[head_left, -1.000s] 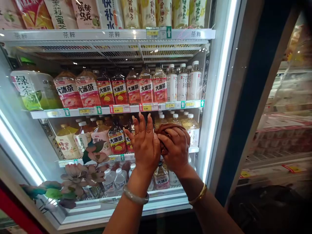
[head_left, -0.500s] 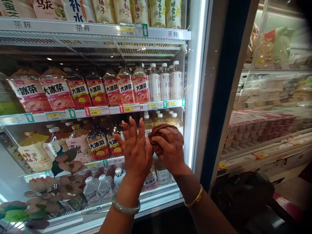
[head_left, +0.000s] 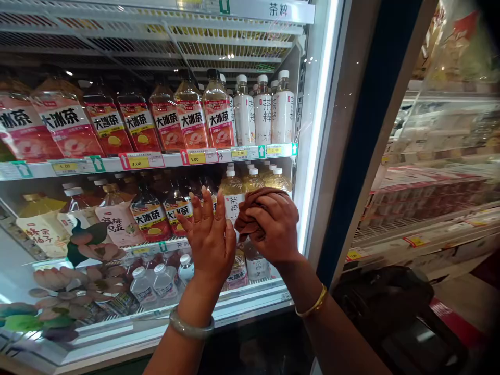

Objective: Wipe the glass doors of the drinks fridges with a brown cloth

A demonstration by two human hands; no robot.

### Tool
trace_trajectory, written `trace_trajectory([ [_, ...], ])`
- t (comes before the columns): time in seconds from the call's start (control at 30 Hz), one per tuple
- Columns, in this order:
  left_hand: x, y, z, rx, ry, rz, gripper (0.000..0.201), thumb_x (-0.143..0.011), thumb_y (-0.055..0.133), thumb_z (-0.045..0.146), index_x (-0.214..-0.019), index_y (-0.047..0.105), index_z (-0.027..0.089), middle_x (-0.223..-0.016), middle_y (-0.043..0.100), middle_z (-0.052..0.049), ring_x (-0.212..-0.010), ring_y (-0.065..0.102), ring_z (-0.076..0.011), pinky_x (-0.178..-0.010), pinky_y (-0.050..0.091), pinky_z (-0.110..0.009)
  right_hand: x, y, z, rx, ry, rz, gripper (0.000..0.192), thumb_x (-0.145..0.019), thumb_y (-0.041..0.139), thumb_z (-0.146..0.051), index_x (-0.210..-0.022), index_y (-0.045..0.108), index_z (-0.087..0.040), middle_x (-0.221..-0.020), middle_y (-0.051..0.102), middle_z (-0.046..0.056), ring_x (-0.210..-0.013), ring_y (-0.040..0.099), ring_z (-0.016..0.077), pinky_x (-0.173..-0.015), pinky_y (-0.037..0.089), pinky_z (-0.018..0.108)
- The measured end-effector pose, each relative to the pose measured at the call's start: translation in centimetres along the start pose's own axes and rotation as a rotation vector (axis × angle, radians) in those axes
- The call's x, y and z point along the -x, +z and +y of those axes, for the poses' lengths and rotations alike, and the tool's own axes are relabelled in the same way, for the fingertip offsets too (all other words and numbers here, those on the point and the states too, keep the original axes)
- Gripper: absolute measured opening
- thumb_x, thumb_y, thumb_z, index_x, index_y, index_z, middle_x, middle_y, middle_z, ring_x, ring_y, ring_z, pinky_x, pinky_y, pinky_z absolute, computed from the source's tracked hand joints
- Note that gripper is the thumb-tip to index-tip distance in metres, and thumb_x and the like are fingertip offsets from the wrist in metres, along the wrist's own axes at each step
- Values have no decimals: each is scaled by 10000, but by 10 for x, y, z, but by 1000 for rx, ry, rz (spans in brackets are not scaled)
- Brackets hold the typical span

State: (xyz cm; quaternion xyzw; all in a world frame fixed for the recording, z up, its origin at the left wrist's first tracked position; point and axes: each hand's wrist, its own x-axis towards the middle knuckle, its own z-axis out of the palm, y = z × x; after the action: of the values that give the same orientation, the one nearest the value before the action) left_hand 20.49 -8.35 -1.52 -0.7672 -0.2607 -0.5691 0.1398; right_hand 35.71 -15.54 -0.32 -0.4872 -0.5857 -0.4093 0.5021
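My right hand (head_left: 273, 226) is closed around a bunched brown cloth (head_left: 253, 200) and presses it against the glass door (head_left: 316, 156) of a drinks cooler, near the door's right edge. My left hand (head_left: 209, 234) rests flat on the same glass just left of the cloth, fingers spread and pointing up. A pale bangle sits on my left wrist and a gold one on my right. Behind the glass at hand height stand tea bottles with red labels (head_left: 150, 216) and yellow drinks with white caps (head_left: 253, 179).
Shelves behind the glass hold rows of bottled tea (head_left: 187, 114), white bottles (head_left: 265, 109) and small water bottles (head_left: 156, 281) at the bottom. A flower decal (head_left: 78, 281) covers the door's lower left. A dark door frame (head_left: 371, 135) stands right, with a neighbouring chilled case (head_left: 437, 192).
Both hands have shifted slightly right and down across the glass, the cloth still pressed to it. The camera has turned right and lower, so the top shelf has left view.
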Motion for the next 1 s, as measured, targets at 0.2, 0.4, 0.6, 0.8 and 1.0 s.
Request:
trace_trajectory([
  [0.2, 2, 1, 6, 23, 2, -20, 722, -1037, 458, 211, -1680, 147, 316, -1762, 97, -21, -1654, 28, -272, -1312, -148, -587, 2, -7, 23, 107, 269, 210, 280, -828, 675, -220, -1102, 701, -266, -1217, 657, 114, -1221, 588, 341, -1075, 453, 543],
  [0.4, 4, 2, 16, 40, 28, -54, 708, -1038, 443, 205, -1680, 163, 306, -1763, 74, -21, -1655, 15, -268, -1308, -157, -583, 10, 6, -10, 30, -54, -94, 307, -914, 643, -292, -1216, 695, -318, -1311, 667, 45, -1319, 537, 273, -1257, 327, 508],
  [0.6, 5, -7, 7, 14, 46, -56, 734, -1022, 457, 195, -1679, 156, 327, -1763, 53, 16, -1655, -5, -249, -1327, -132, -542, 14, -7, 26, 48, -45, 13, 221, -901, 666, -291, -1117, 712, -278, -1206, 692, 68, -1242, 600, 271, -1178, 409, 491],
  [0.8, 9, -5, 0, 9, 31, -54, 754, -1015, 467, 187, -1681, 143, 329, -1765, 65, 8, -1655, 5, -248, -1332, -119, -524, 11, -7, 31, 115, 231, 215, 377, -842, 631, -270, -1215, 672, -241, -1273, 620, 128, -1258, 571, 333, -1097, 446, 560],
  [1.0, 12, 0, 0, -17, 13, -57, 732, -1022, 469, 210, -1679, 166, 323, -1764, 95, -18, -1654, 40, -262, -1332, -94, -534, 22, 5, -2, -44, -156, -64, 226, -894, 634, -270, -1111, 694, -283, -1214, 700, 38, -1246, 599, 252, -1227, 368, 518],
])
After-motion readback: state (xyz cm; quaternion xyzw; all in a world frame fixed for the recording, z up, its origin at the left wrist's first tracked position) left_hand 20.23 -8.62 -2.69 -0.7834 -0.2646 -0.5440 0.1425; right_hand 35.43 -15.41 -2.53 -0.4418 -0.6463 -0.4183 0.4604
